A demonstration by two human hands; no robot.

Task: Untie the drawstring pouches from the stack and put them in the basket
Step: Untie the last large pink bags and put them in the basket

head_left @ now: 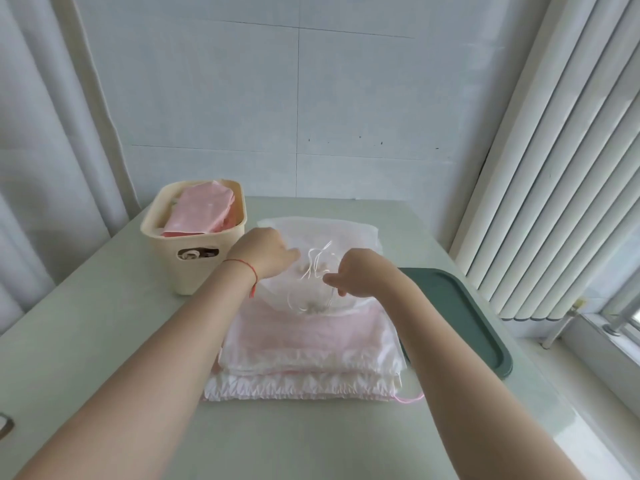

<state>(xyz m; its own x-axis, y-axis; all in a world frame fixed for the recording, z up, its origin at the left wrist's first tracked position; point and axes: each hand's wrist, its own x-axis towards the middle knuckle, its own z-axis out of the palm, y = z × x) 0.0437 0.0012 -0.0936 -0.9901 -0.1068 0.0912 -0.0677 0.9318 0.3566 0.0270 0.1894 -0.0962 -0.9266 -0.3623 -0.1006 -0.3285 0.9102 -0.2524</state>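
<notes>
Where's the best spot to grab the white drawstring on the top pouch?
Probably pinch the white drawstring at its raised loops, coming from above. They stand clear of the top pouch, between the left hand and right hand.

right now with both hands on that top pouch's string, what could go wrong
1. The right hand pinches the thin white cord; pulling the wrong strand may tighten the knot.
2. Tugging could drag the top pouch and skew the stack.
3. The basket already looks full; another pouch may slide off.
</notes>
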